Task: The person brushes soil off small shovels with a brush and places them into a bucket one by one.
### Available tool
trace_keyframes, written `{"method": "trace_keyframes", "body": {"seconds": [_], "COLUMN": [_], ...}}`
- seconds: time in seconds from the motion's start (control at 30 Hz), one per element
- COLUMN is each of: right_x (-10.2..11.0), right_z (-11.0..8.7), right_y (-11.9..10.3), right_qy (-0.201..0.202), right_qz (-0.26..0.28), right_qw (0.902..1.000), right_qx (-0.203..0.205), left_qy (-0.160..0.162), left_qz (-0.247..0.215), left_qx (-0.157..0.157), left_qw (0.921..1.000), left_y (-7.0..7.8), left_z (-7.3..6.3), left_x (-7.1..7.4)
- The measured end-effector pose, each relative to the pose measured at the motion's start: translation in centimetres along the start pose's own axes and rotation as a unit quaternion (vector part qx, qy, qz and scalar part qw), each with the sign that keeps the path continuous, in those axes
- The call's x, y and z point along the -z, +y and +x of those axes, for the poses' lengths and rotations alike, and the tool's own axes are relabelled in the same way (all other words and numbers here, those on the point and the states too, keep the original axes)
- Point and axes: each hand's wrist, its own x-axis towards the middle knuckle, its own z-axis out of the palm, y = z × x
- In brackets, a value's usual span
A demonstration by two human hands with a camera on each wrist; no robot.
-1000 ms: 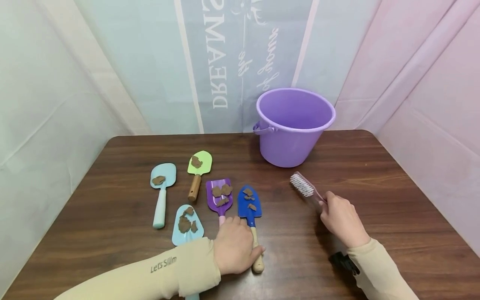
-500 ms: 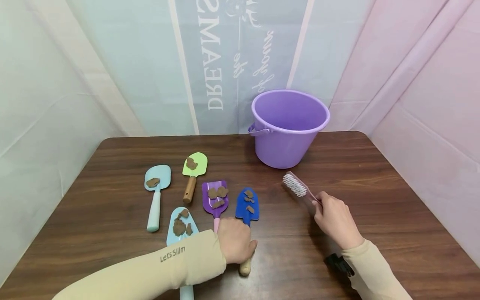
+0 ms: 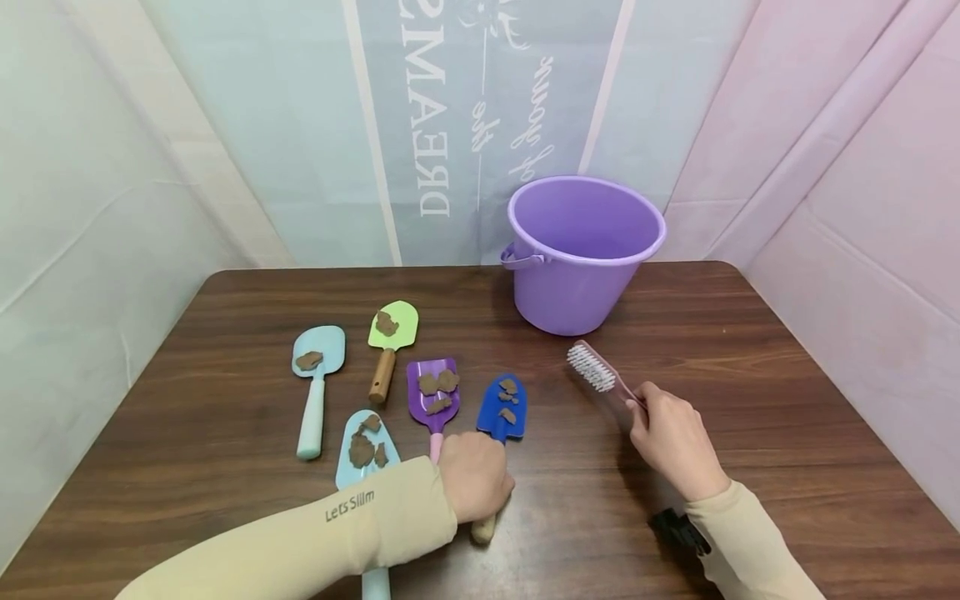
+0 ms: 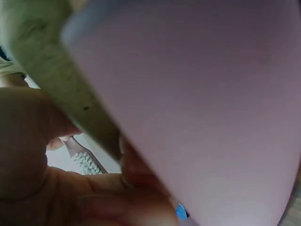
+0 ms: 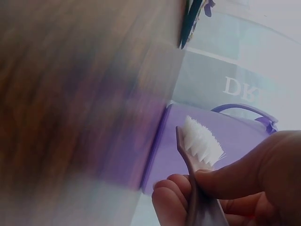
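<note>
My left hand [image 3: 474,477] grips the wooden handle of the blue trowel [image 3: 491,410], with the handle's end showing below the hand. Several brown lumps lie on its blade. In the left wrist view the pale wooden handle [image 4: 70,94] runs between thumb and fingers, while a broad pink handle [image 4: 197,108] fills the near part of that view. Just left of the hand lies a purple trowel [image 3: 423,406] with a pink handle, also bearing brown lumps. My right hand [image 3: 678,442] holds a brush [image 3: 592,368] by its brownish-pink handle, white bristles facing left; the right wrist view shows its bristles [image 5: 202,141] closely.
A purple bucket [image 3: 573,292] stands at the back right. Farther left lie a green trowel [image 3: 405,327] with a wooden handle and a light blue trowel [image 3: 327,342]. A second light blue trowel [image 3: 348,471] is partly under my left sleeve. Brown lumps sit on these too.
My left hand has closed around the blue trowel's handle; the handle end has swung left and the blade slightly right. The right hand with the brush has barely moved.
</note>
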Motion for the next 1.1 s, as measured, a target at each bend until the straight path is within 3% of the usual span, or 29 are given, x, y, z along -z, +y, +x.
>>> {"method": "trace_keyframes", "body": {"seconds": [0.27, 0.37, 0.7, 0.93, 1.1], "right_x": [0.0, 0.0, -0.1, -0.3, -0.3], "right_z": [0.0, 0.0, 0.0, 0.0, 0.1], "right_y": [-0.1, -0.1, -0.3, -0.4, -0.7], "right_qy": [0.007, 0.007, 0.011, 0.036, 0.052], "right_qz": [0.002, 0.002, 0.005, 0.008, 0.010], "right_qw": [1.0000, 1.0000, 0.9999, 0.9992, 0.9981], "right_qx": [-0.004, -0.005, -0.001, 0.018, 0.030], "left_qy": [0.021, 0.026, -0.006, 0.018, 0.029], "left_qz": [-0.078, -0.092, -0.125, -0.158, -0.195], "left_qx": [0.021, 0.015, 0.023, 0.011, 0.028], "left_qw": [0.9965, 0.9953, 0.9918, 0.9872, 0.9800], "left_y": [-0.4, -0.6, -1.1, -1.7, -2.2], "left_z": [0.1, 0.1, -0.2, -1.1, -1.9], "left_x": [0.6, 0.7, 1.1, 1.7, 1.9]}}
